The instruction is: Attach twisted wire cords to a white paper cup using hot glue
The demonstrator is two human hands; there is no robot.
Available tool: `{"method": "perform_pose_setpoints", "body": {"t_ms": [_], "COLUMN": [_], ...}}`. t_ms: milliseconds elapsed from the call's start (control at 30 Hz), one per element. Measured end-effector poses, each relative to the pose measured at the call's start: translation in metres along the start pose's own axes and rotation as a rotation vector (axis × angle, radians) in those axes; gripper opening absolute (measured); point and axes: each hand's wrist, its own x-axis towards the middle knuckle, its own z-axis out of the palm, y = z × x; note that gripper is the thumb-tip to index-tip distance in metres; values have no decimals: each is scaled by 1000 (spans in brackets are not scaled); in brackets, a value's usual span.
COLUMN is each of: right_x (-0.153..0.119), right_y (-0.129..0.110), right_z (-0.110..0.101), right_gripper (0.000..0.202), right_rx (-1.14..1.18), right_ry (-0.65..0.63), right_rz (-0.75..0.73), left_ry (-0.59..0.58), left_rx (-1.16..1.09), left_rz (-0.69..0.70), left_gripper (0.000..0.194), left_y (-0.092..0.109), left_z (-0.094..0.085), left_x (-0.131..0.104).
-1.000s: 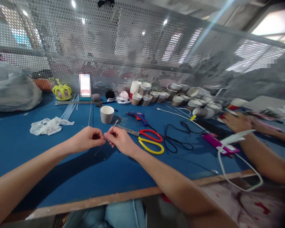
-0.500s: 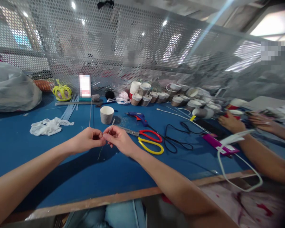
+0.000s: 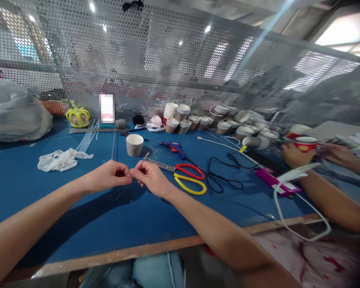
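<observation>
In the head view, my left hand (image 3: 112,177) and my right hand (image 3: 151,178) meet fingertip to fingertip above the blue table. Both pinch a thin wire (image 3: 144,158), which looks wrapped in pale yarn at its upper end. Its bare lower end slants down to the left, below my fingers. A thin strand (image 3: 113,146) runs from behind my left hand up toward a small grey yarn ball (image 3: 120,123). Just beyond my fingers a whitish, yarn-textured cup (image 3: 135,145) stands upright. Scissors (image 3: 190,190) with red and yellow handles lie right of my right hand.
A blue glue gun (image 3: 175,148) with a black cord lies behind the scissors. White lace (image 3: 58,160) is at left. Several small cups with handles (image 3: 184,126) line the mesh screen (image 3: 156,52). At right, a co-worker's hand (image 3: 298,156) holds a red cup (image 3: 306,144).
The wire has tilted flatter between my fingers, its upper end shifting right and its lower end left. My hands have barely moved. The co-worker's red cup has shifted slightly right.
</observation>
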Motion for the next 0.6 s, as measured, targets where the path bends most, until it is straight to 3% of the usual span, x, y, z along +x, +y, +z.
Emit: {"method": "perform_pose_setpoints", "body": {"t_ms": [333, 600], "right_x": [0, 0], "right_y": [0, 0], "right_z": [3, 1], "right_gripper": [31, 23], "right_rx": [-60, 104], "right_ry": [93, -21], "right_rz": [-24, -9], "left_ry": [48, -26], "left_rx": [25, -84], "left_rz": [14, -17], "left_gripper": [24, 27], "left_y": [-1, -4], "left_z": [6, 1], "left_x": [2, 2]}}
